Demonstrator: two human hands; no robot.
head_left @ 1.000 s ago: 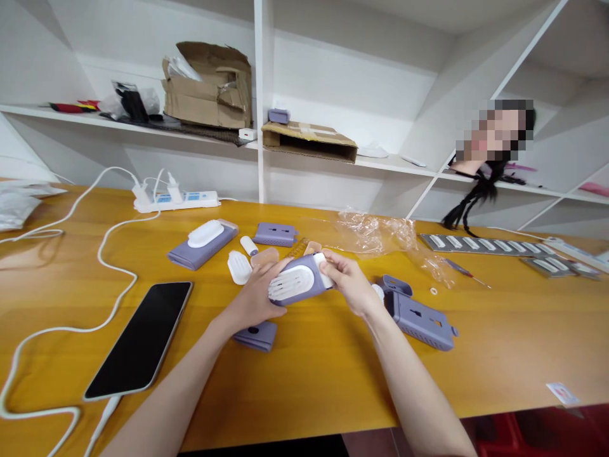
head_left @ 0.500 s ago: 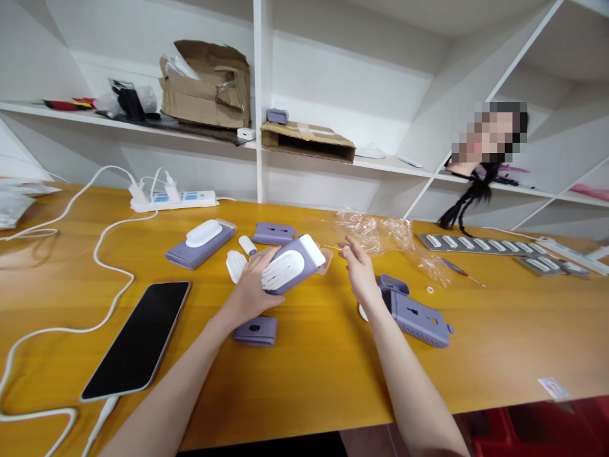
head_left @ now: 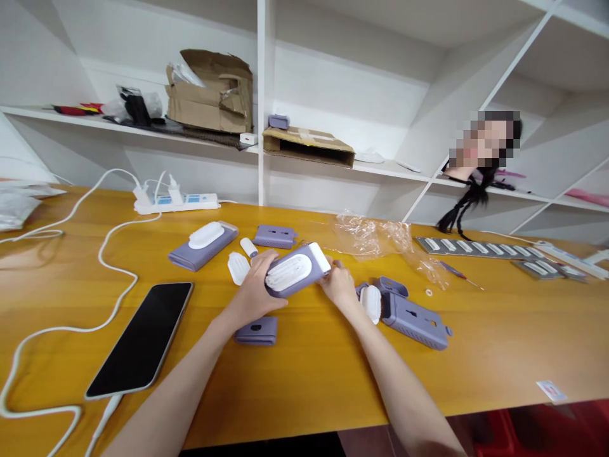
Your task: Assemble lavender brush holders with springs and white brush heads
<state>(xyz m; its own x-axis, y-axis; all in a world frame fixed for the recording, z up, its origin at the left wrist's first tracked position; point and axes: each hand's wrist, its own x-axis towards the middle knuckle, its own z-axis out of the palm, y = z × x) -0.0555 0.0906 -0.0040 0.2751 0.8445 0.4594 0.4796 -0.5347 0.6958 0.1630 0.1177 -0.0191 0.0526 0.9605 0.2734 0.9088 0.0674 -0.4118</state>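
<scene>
Head view: I see a phone (head_left: 143,339) lying on the table (head_left: 323,374), nearer than the purple device (head_left: 310,284) and to its left. A purple piece (head_left: 257,332) lies just on the device's near side, a housing (head_left: 419,322) to its right. The left hand (head_left: 253,285) grips the device, tilted; the right hand (head_left: 339,284) is curled at its white end, though I can't tell whether it holds anything. Beyond the device lies crumpled wrap (head_left: 371,236); farther off, to its left, a power strip (head_left: 197,202).

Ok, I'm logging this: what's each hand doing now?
Left hand: closed around the purple device.
Right hand: curled beside its white end; whether it holds anything cannot be told.
</scene>
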